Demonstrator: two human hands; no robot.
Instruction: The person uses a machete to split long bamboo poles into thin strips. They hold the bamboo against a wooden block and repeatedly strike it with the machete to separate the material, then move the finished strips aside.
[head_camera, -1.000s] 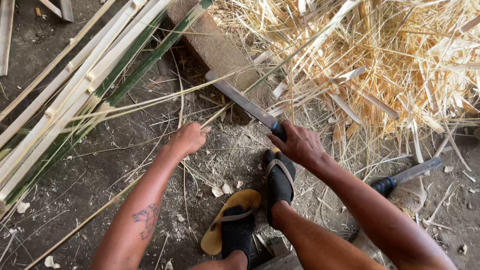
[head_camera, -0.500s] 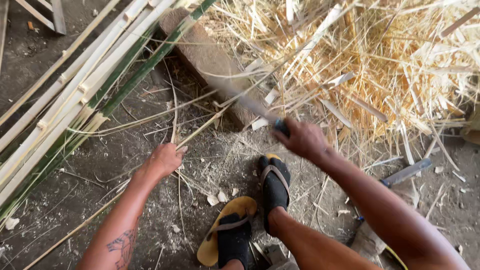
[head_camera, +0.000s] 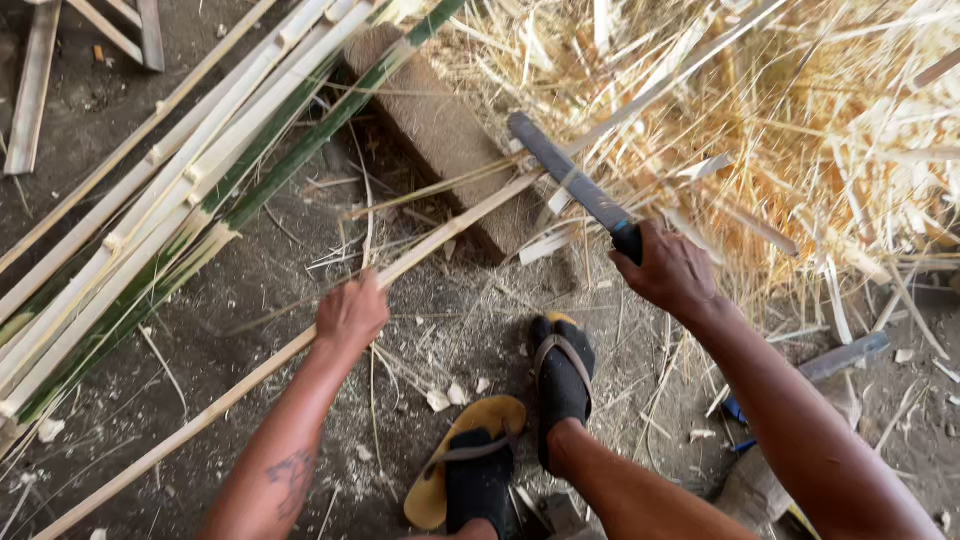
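Bamboo strip (head_camera: 300, 345), long, pale, in left hand (head_camera: 350, 315); knife (head_camera: 575, 185) in right hand (head_camera: 675, 270)

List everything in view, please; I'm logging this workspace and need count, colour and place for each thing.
bamboo strip: one, pale tan, slanting from bottom left up onto the block, held by the left hand
wooden block: one, brown, top centre on the ground
machete: one, grey blade with dark handle, over the block
bamboo poles: a bundle, pale and green, left side
bamboo shavings: a heap, straw yellow, upper right
second knife: one, grey blade, on the ground at right
sandals: two, yellow soles with dark straps, bottom centre
left hand: gripping the strip
right hand: gripping the machete handle
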